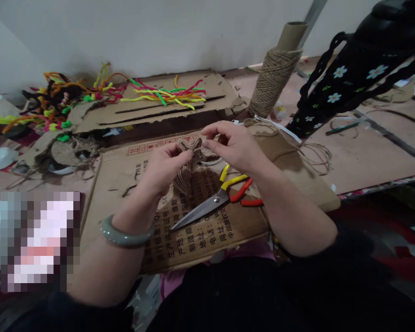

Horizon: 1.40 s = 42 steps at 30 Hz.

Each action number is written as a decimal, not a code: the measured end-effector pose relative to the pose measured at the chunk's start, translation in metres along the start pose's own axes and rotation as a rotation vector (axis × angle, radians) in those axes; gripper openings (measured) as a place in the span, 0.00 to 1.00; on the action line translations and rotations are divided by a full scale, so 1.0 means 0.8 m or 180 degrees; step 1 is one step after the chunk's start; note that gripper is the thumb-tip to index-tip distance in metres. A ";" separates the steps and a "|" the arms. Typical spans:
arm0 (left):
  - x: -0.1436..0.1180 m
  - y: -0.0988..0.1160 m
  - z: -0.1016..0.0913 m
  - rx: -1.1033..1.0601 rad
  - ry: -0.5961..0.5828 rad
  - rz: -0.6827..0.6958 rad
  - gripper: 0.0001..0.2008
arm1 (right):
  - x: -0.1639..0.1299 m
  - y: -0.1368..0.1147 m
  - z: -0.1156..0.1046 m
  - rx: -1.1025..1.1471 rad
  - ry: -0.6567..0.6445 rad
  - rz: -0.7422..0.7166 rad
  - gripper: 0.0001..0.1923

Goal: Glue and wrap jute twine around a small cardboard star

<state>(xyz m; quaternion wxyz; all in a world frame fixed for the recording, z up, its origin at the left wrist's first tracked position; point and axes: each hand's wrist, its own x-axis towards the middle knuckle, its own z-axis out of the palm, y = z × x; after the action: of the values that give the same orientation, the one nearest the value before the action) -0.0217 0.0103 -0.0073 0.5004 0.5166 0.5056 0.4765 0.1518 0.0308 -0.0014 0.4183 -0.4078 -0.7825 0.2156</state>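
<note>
Between my hands is a small looped piece of brown jute cord (184, 181), shaped like a bow or flower. My left hand (164, 168) grips it from the left, thumb pressed on its middle. Thumb and forefinger of my right hand (237, 144) pinch at its upper right side, where a thin pale strand shows; exactly what the fingertips hold is partly hidden. Scissors (217, 199) with yellow and red handles lie just below on a printed cardboard sheet (124, 240), blades toward the lower left.
A jute twine spool (275, 78) stands behind my right hand, near a black flowered bottle (352, 78). Bright pipe cleaners (169, 94) lie on cardboard at the back, with more heaped at left (55, 99). Loose cord (316, 157) lies at right.
</note>
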 end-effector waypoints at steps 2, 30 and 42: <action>0.002 -0.002 0.001 -0.0152 0.0114 0.0066 0.02 | -0.001 -0.001 0.002 -0.0293 0.0089 -0.0169 0.08; 0.000 -0.011 0.020 -0.0882 0.0544 -0.0165 0.06 | -0.018 -0.022 0.027 -0.0727 0.0041 -0.0049 0.12; 0.001 -0.015 0.019 -0.1220 0.0435 0.0237 0.04 | -0.007 -0.009 0.027 0.0653 0.0117 0.0747 0.13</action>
<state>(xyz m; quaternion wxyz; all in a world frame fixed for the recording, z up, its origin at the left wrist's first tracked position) -0.0071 0.0102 -0.0199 0.5361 0.3968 0.4190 0.6161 0.1321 0.0222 -0.0114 0.4439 -0.4554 -0.6956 0.3343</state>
